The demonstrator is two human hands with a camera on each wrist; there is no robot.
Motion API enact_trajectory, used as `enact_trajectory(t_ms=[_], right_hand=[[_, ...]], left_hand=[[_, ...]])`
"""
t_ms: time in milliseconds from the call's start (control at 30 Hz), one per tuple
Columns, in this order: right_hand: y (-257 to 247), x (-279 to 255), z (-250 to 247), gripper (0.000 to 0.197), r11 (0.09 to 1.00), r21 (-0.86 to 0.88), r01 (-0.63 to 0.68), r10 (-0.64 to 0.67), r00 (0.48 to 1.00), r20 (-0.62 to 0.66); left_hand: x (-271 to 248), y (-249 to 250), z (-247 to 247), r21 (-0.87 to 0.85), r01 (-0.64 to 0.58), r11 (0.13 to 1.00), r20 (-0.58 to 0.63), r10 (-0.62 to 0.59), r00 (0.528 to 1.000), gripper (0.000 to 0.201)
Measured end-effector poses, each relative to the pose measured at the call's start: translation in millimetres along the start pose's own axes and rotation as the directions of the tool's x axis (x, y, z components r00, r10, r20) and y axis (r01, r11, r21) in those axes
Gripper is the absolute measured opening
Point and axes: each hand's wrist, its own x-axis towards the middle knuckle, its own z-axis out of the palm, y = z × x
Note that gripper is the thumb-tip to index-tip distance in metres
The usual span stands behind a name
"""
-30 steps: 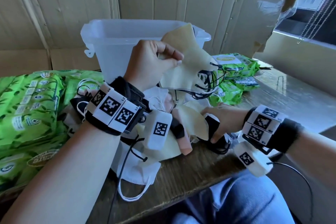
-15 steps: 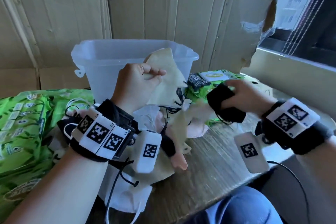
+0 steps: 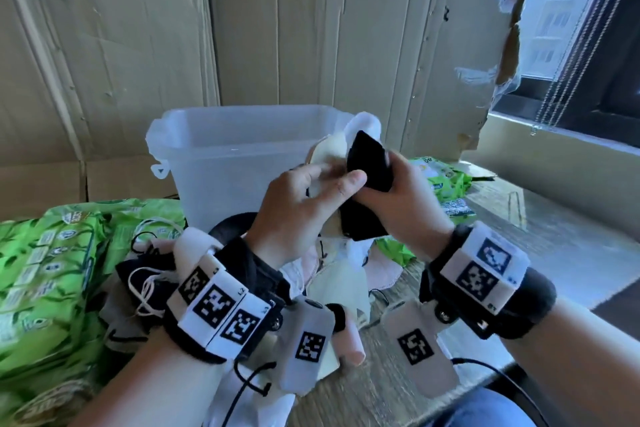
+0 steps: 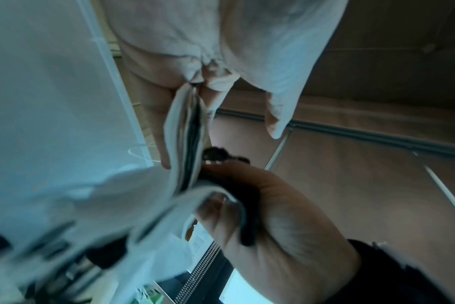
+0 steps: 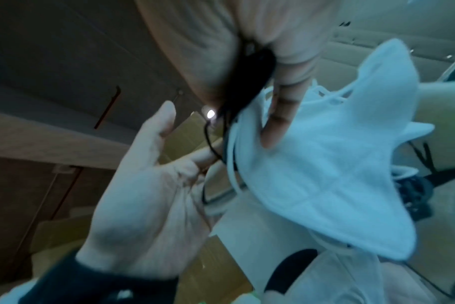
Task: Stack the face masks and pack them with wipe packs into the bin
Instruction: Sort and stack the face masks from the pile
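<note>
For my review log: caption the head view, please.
Right hand presses a black face mask onto the stack in the left hand, before the empty bin.

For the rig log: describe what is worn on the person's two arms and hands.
The left hand and right hand are bare, without gloves or sleeves. Each wrist carries a black band with white blocks printed with square black-and-white code tags. A white tagged pod hangs under each wrist, trailing a thin black cable.
</note>
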Motion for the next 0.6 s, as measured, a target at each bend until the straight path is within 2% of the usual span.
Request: enact_trajectory(t_ms=[67, 133, 200, 233, 300, 433, 533, 600], right_hand=[[-6.4, -7.6, 6.2, 0.049, 0.997, -0.009, 0.073, -0.073, 0.995, 0.066], [-10.4, -10.4, 6.7, 0.048, 0.992, 0.034, 0.120, -0.124, 0.979, 0.160], [-11.9, -11.7, 4.5, 0.043, 0.990, 0.096, 0.107, -0.130, 0.955, 0.268], [-11.7, -12.3, 2.3, 0.053, 0.990, 0.123, 0.075, -0.111, 0.939, 0.326], [-12.3, -13.8, -1.2, 0.069, 0.981, 0.192, 0.020, -0.098, 0.908, 0.407], [-13.1, -12.4, -7.4, 0.070, 0.963, 0.269, -0.006, -0.108, 0.907, 0.407], [-8.7, -8.6, -8.6, 0.056, 0.950, 0.313, -0.005, -0.108, 0.933, 0.344], [-4.8, -5.9, -9.2, 0.056, 0.954, 0.299, 0.014, -0.112, 0.943, 0.313]], left_hand=[[-1.2, 3.0, -0.7, -0.079, -0.005, 0.997, 0.001, 0.005, 1.000, 0.039], [-0.9, 4.4, -1.7, -0.130, 0.004, 0.991, -0.013, -0.006, 1.000, 0.032], [0.3, 2.7, -2.7, -0.178, 0.017, 0.984, -0.020, -0.021, 1.000, 0.043], [0.8, 2.0, -2.9, -0.179, 0.013, 0.984, -0.028, -0.018, 0.999, 0.050], [2.1, 0.7, -3.0, -0.162, 0.002, 0.987, -0.053, -0.010, 0.999, 0.049], [6.5, -6.1, -4.0, -0.172, 0.027, 0.985, -0.138, -0.051, 0.989, 0.037], [9.3, -13.0, -6.2, -0.166, 0.087, 0.982, -0.152, -0.112, 0.982, 0.032], [9.9, -15.1, -7.1, -0.153, 0.097, 0.983, -0.151, -0.120, 0.981, 0.021]])
